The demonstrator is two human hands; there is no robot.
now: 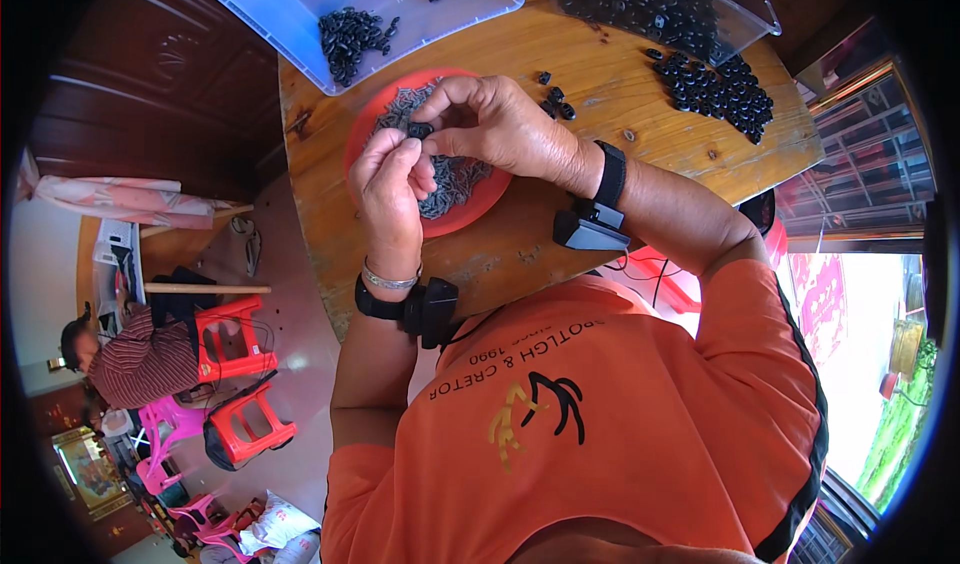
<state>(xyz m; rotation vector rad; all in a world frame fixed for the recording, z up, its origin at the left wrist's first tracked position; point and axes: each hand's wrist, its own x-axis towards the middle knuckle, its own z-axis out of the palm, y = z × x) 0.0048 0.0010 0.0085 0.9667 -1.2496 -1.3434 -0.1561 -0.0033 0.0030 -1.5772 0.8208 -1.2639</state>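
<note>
My left hand [393, 186] and my right hand [505, 127] meet above a shallow red-orange bowl [358, 134]. Between their fingertips is a small black part [420, 131], pinched from both sides; its exact shape is partly hidden by the fingers. Beneath the hands, the bowl carries a heap of small grey screw-like pieces [450, 186]. A few loose black parts [556, 104] lie on the wooden table [620, 114] just beyond my right hand.
At the far left of the table stands a clear bin [455, 44] with a pile of black parts [350, 46]. Another clear bin [640, 4], fuller, is at the far right, beside a spread of black rounded parts [715, 94]. A person [140, 359] sits beyond red stools [235, 339].
</note>
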